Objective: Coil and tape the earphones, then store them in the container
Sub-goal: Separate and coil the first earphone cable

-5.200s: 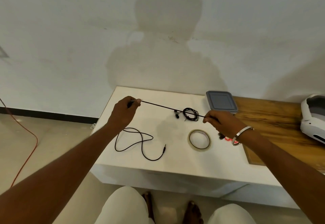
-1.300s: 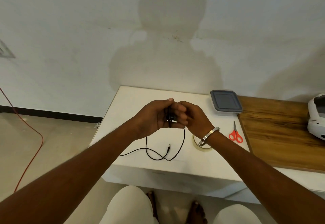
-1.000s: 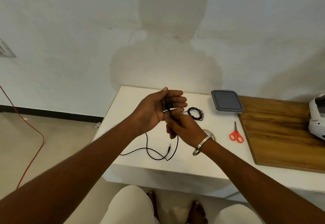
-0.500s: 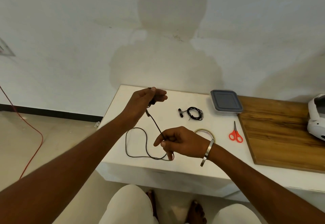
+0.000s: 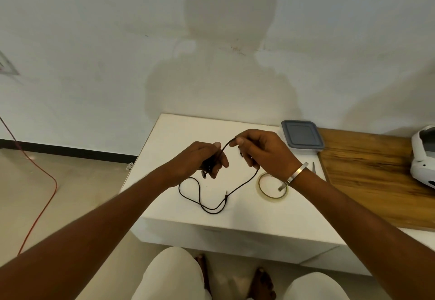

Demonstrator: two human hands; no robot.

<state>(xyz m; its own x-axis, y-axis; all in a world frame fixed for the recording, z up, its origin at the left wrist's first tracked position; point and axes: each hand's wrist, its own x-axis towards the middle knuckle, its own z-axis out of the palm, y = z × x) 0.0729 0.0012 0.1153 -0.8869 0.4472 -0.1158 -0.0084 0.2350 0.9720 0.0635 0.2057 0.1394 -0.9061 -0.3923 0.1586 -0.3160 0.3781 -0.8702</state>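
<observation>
Overhead, both hands (image 5: 231, 156) pinch the earphones (image 5: 213, 202) cable between them.

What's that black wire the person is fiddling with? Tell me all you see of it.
The earphone cable is thin, black and flexible. The left hand grips a bunched part; the right hand pinches the cable, which arcs between them. The rest hangs in loose loops onto the white table, its metal plug lying there.

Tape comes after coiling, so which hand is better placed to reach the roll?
Right hand: the tape roll lies just under its wrist, while the left hand grips the coiled cable.
</observation>
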